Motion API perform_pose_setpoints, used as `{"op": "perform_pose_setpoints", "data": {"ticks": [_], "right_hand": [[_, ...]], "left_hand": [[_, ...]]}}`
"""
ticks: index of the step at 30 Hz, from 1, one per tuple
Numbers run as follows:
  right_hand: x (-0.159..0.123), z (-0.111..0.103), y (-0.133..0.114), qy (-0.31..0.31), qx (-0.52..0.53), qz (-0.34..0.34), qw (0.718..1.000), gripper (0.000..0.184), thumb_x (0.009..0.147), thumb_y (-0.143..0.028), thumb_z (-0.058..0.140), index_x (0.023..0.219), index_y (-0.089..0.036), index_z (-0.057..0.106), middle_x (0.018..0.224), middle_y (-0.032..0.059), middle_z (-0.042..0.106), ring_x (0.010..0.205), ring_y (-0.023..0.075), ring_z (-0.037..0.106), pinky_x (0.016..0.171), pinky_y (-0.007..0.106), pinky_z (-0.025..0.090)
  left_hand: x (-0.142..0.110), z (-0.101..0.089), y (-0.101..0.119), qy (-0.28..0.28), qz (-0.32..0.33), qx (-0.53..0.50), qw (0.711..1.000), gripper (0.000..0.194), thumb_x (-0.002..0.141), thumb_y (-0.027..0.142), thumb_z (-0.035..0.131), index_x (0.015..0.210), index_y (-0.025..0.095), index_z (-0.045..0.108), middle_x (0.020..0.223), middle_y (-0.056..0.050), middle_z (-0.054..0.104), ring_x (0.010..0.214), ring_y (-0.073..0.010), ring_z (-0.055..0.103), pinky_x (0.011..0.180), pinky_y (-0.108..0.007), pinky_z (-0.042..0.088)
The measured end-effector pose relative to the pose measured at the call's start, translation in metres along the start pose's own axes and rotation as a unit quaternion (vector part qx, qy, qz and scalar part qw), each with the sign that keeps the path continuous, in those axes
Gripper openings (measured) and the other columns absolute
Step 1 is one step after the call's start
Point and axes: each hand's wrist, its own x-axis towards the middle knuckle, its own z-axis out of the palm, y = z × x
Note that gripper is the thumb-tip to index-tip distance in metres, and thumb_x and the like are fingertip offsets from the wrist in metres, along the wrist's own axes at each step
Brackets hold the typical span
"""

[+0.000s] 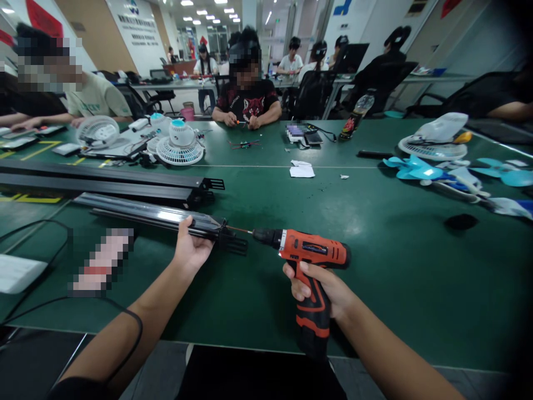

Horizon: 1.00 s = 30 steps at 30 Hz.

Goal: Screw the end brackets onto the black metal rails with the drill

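Observation:
My right hand [318, 286] is closed round the handle of an orange and black cordless drill [314, 248]. The drill points left, and its long thin bit reaches the end of a long black metal profile [158, 214]. Whether the tip is inside the end piece or just touching it, I cannot tell. My left hand [192, 250] grips that profile close to its right end, thumb on top and fingers underneath. Slotted black prongs [235, 244] stick out at this end, just below the drill bit.
Behind lie more long black profiles [104, 183]. White fan parts [180, 147] stand at the back left, and blue fan blades [416, 166] lie at the right. A cable [139, 328] crosses my left forearm. A person [250, 94] works opposite, near a bottle [357, 116].

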Motion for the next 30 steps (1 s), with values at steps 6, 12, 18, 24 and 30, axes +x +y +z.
{"op": "perform_pose_setpoints", "data": {"ticks": [6, 12, 18, 24, 30], "right_hand": [[-0.0002, 0.0032, -0.0025, 0.01, -0.009, 0.002, 1.0, 0.04, 0.082, -0.052, 0.086, 0.087, -0.014, 0.073, 0.05, -0.0056, 0.049, 0.049, 0.0109, 0.045, 0.054, 0.024, 0.044], [-0.0004, 0.0017, -0.0008, 0.012, -0.002, -0.001, 1.0, 0.039, 0.083, -0.051, 0.085, 0.086, -0.014, 0.074, 0.05, -0.0052, 0.049, 0.049, 0.0104, 0.046, 0.055, 0.023, 0.044], [0.0, 0.0001, 0.0004, 0.01, -0.004, 0.002, 1.0, 0.037, 0.085, -0.05, 0.083, 0.087, -0.013, 0.074, 0.051, -0.0052, 0.049, 0.049, 0.0101, 0.046, 0.055, 0.024, 0.045], [0.0018, -0.0024, 0.003, 0.009, 0.006, 0.001, 1.0, 0.037, 0.085, -0.05, 0.082, 0.086, -0.014, 0.074, 0.051, -0.0064, 0.044, 0.047, 0.0088, 0.038, 0.053, 0.024, 0.043], [0.0008, -0.0012, 0.0012, 0.002, -0.004, -0.009, 1.0, 0.037, 0.087, -0.05, 0.08, 0.087, -0.014, 0.073, 0.052, -0.006, 0.045, 0.048, 0.0093, 0.041, 0.054, 0.024, 0.044]], "left_hand": [[0.0003, -0.0012, 0.0001, -0.005, 0.001, 0.005, 1.0, 0.021, 0.096, 0.033, 0.06, 0.102, 0.015, 0.07, 0.094, -0.01, 0.077, 0.087, -0.0246, 0.076, 0.078, -0.037, 0.066], [0.0019, -0.0029, -0.0003, -0.015, 0.003, 0.004, 1.0, 0.022, 0.096, 0.033, 0.061, 0.104, 0.015, 0.07, 0.095, -0.009, 0.078, 0.088, -0.0248, 0.077, 0.081, -0.037, 0.066], [-0.0013, -0.0003, 0.0001, -0.01, 0.0, 0.005, 1.0, 0.022, 0.096, 0.033, 0.06, 0.105, 0.015, 0.069, 0.094, -0.009, 0.077, 0.087, -0.0243, 0.076, 0.081, -0.037, 0.066], [-0.0041, 0.0027, 0.0003, 0.002, 0.002, -0.001, 1.0, 0.021, 0.095, 0.032, 0.06, 0.105, 0.016, 0.069, 0.095, -0.01, 0.077, 0.087, -0.0247, 0.076, 0.082, -0.038, 0.066], [-0.0023, 0.0007, -0.0001, -0.007, 0.002, -0.003, 1.0, 0.021, 0.095, 0.032, 0.061, 0.106, 0.015, 0.069, 0.095, -0.01, 0.077, 0.088, -0.0247, 0.076, 0.082, -0.038, 0.066]]}}
